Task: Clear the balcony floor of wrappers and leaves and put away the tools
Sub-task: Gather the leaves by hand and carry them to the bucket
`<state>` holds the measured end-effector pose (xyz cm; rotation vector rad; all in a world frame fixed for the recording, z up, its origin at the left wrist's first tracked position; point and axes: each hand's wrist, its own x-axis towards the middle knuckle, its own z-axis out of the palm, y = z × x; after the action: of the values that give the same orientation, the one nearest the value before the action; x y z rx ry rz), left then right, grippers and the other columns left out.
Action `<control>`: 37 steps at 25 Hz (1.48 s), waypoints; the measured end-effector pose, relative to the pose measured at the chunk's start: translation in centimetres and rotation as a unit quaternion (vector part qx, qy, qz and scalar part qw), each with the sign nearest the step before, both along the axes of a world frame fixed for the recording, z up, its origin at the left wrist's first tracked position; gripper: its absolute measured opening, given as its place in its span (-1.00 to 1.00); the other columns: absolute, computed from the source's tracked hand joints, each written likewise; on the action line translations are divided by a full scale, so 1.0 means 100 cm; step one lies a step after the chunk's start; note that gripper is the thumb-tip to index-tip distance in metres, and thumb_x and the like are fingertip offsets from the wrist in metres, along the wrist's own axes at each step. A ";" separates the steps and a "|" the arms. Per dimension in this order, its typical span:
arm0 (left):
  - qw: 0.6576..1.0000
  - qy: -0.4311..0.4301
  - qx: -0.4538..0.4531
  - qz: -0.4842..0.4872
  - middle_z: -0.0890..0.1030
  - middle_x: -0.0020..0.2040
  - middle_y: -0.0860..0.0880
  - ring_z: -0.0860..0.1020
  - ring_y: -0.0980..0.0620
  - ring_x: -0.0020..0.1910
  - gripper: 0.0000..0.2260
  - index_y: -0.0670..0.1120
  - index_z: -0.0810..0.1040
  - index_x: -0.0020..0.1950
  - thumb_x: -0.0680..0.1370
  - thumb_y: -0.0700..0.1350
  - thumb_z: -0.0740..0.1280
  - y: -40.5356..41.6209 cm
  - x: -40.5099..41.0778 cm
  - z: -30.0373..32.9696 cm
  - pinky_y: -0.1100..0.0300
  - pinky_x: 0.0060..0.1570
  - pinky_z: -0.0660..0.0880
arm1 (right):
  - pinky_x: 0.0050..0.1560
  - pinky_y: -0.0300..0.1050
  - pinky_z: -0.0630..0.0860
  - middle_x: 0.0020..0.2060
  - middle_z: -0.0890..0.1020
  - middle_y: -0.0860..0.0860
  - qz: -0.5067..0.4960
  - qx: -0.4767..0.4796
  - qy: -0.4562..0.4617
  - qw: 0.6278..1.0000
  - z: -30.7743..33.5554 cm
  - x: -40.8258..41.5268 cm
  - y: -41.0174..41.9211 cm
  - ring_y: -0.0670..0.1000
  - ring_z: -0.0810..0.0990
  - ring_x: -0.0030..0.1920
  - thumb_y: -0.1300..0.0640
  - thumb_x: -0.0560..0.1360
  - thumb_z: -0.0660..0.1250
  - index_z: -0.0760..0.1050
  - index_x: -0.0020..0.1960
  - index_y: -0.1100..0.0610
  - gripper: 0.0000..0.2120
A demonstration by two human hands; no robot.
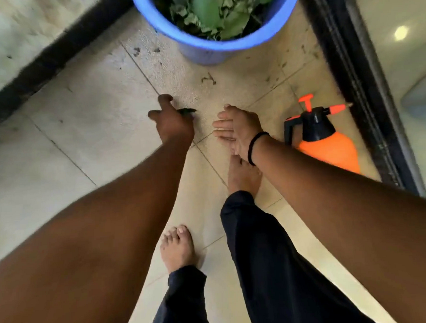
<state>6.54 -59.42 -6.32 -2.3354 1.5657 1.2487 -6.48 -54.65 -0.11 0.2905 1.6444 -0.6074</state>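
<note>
Leaf [187, 111] lies crosswise, tip rightward, pinched in left hand [173, 122] fingers; right hand [237, 128] fingers straight.

You will find no readable text, label, brand or number here: the orange spray bottle [328, 144] beside the blue bucket [209, 46] shows plain surfaces, and the bucket's wall too.

Two bare feet [178, 246] stand on the tiles in the lower middle of the frame, below dark trouser legs [265, 256]. A black band [254, 145] circles a wrist at centre right. A black sliding-door track [357, 81] runs down the right side, and a dark strip [49, 63] crosses the upper left.
</note>
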 end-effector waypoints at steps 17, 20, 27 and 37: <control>0.948 0.282 -0.131 0.075 0.71 -0.05 0.04 0.70 0.05 -0.13 -0.75 -0.03 0.66 0.07 0.41 -0.10 0.51 -0.061 -0.033 0.231 0.01 -0.07 0.65 | 0.02 -0.04 0.54 -0.04 0.64 0.17 -0.212 -0.253 0.063 0.942 0.171 0.011 -0.085 0.07 0.64 -0.04 0.27 0.62 0.20 0.57 0.22 0.20 -0.75; 0.928 0.324 -0.140 0.117 0.60 0.23 0.01 0.64 -0.09 0.15 -0.48 0.08 0.54 0.29 0.35 0.06 0.53 -0.080 -0.034 0.272 -0.13 0.05 0.63 | 0.31 0.03 0.37 0.41 0.46 0.15 -0.224 -0.226 0.050 0.947 0.215 -0.030 -0.096 0.19 0.47 0.39 0.12 0.70 0.07 0.32 0.49 0.11 -0.63; 0.964 0.234 -0.105 -0.073 0.66 -0.29 0.00 0.62 0.03 -0.21 -0.58 0.00 0.63 -0.36 0.58 0.21 0.32 0.052 0.029 0.566 0.01 -0.13 0.56 | 0.24 0.04 0.54 0.23 0.61 0.22 -0.239 -0.265 0.045 0.933 0.533 -0.031 0.061 0.16 0.67 0.07 -0.02 0.69 0.13 0.43 0.32 0.19 -0.65; 0.858 0.416 0.086 -0.290 0.57 0.14 0.06 0.53 0.33 0.08 -0.55 0.05 0.35 0.49 0.62 -0.02 0.35 0.318 0.001 0.755 0.35 0.09 0.41 | 0.17 0.04 0.58 0.10 0.66 0.27 -0.496 -0.257 0.179 0.810 0.721 0.019 0.473 0.17 0.71 0.04 -0.06 0.66 0.18 0.50 0.15 0.26 -0.63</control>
<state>6.60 -27.63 69.17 -1.0415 1.9954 2.1926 -4.62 -7.36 72.02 0.6676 1.5072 -1.9681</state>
